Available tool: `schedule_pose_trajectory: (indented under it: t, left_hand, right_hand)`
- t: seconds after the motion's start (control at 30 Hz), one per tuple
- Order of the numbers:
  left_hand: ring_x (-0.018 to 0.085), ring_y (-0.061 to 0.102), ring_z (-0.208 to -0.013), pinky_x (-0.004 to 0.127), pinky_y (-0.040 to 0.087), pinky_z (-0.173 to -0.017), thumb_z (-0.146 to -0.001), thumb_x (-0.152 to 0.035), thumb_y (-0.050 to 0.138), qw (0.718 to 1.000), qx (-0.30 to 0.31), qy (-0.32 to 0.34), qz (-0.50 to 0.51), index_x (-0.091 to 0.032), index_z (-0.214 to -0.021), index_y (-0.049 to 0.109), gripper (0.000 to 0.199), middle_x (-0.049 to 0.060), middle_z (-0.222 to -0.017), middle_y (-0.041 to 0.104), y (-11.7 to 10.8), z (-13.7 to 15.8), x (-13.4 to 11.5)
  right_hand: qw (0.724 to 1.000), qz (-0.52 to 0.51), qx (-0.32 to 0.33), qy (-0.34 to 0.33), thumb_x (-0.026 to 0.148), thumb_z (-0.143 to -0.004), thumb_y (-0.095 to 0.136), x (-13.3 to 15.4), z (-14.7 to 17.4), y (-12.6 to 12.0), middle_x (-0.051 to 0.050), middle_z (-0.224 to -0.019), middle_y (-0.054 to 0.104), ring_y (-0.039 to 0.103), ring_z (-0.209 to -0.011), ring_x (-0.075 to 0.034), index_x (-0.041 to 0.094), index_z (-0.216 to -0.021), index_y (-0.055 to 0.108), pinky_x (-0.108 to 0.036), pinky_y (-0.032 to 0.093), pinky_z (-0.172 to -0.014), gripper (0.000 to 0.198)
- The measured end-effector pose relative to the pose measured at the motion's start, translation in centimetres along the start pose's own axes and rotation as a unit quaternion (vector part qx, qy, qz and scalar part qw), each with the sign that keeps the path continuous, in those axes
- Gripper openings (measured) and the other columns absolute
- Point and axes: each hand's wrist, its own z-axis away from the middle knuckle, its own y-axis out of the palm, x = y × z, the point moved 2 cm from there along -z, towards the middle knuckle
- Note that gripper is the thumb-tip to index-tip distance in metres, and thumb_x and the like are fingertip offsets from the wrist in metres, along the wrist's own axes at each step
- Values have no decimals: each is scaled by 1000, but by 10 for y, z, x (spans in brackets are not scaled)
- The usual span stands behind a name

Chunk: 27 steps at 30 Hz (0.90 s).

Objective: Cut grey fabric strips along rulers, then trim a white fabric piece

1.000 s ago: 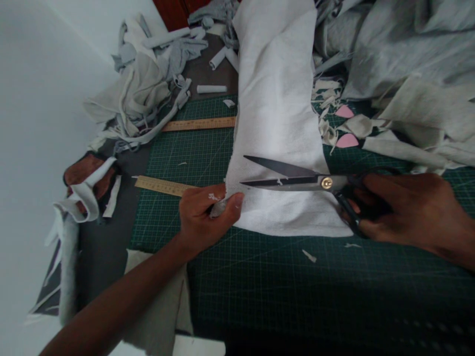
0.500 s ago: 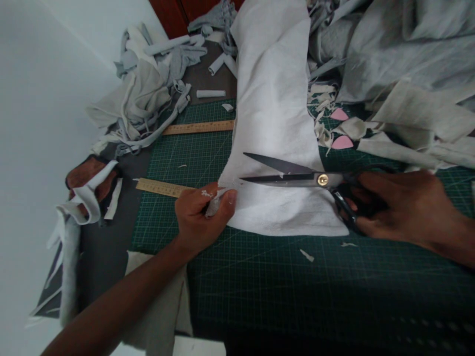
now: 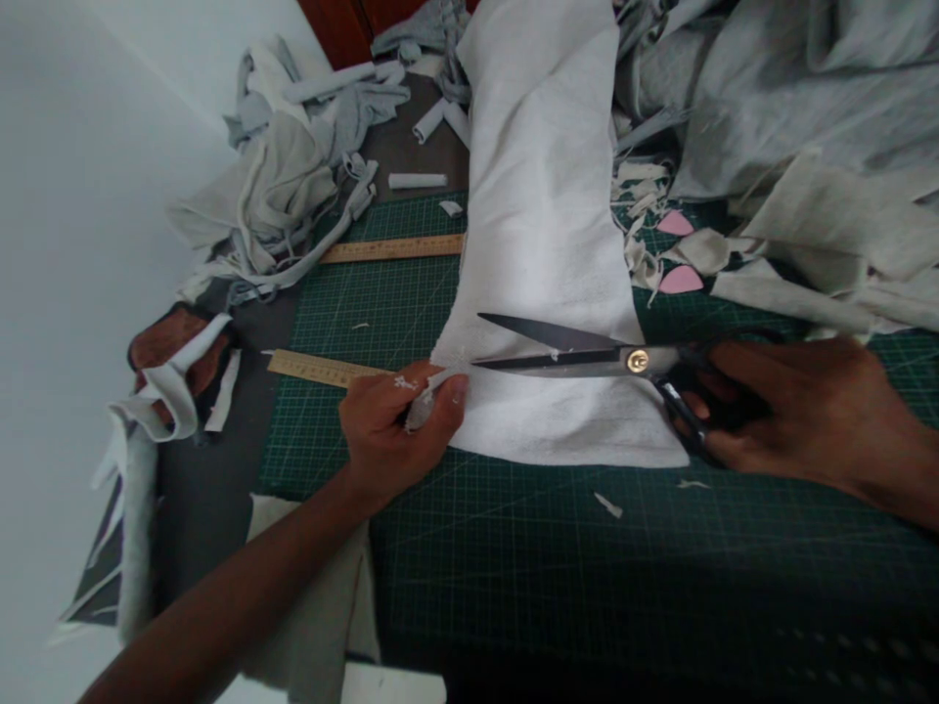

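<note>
A long piece of white fabric (image 3: 543, 225) lies across the green cutting mat (image 3: 514, 567). My left hand (image 3: 400, 420) pinches its left edge between thumb and fingers, with a bit of cloth bunched there and small white scraps on the fingers. My right hand (image 3: 799, 420) grips the black handles of a pair of fabric scissors (image 3: 587, 364). The blades are parted and point left over the fabric, the lower tip close to my left thumb. White lint clings to the blades. Whether the lower blade passes under any cloth at the tip, I cannot tell.
Two wooden rulers (image 3: 396, 248) lie left of the fabric, one partly behind my left hand. Grey cloth scraps (image 3: 286, 176) heap at the back left. Larger grey fabric (image 3: 792, 108) piles at the back right. Pink tailor's chalks (image 3: 681, 281) sit among offcuts. Folded beige cloth (image 3: 315, 606) lies near front left.
The scissor blades have closed slightly, the upper blade's tip dropping a little towards the lower one. My left hand keeps its pinch on the fabric edge, almost unmoved.
</note>
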Motion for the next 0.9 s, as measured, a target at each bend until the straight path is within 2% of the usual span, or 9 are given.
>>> schedule_pose_trajectory:
  t: [0.23,0.63,0.77,0.9]
  left_hand:
    - [4,39,-33,21,28,-36,-89,-22,66,1000,4,3,1,-17,-61,61,29,-7,-47,56,0,0,-2]
    - [5,38,-30,21,24,-32,-85,-16,67,998,24,22,63,-19,-57,54,30,-9,-40,46,3,-2,1]
    - [5,42,-31,21,27,-33,-82,-14,69,997,10,21,70,-20,-61,57,26,-9,-43,51,3,-1,1]
    - [4,36,-31,20,24,-33,-81,-13,69,995,35,23,96,-20,-59,54,27,-10,-41,49,3,-2,-1]
  right_hand:
    - [1000,2,-1,-7,26,-83,50,-2,3,0,6,-54,43,41,-41,-12,25,-73,39,-27,28,-42,15]
    - [1000,-23,7,-13,25,-84,50,1,-1,-3,6,-53,43,41,-39,-11,25,-71,42,-26,28,-40,15]
    - [1000,-10,6,-22,25,-83,50,0,1,-2,6,-53,42,40,-40,-13,26,-71,44,-28,25,-41,13]
    - [999,-23,8,-24,24,-82,49,2,-1,-3,6,-53,42,40,-39,-12,25,-71,44,-28,27,-41,13]
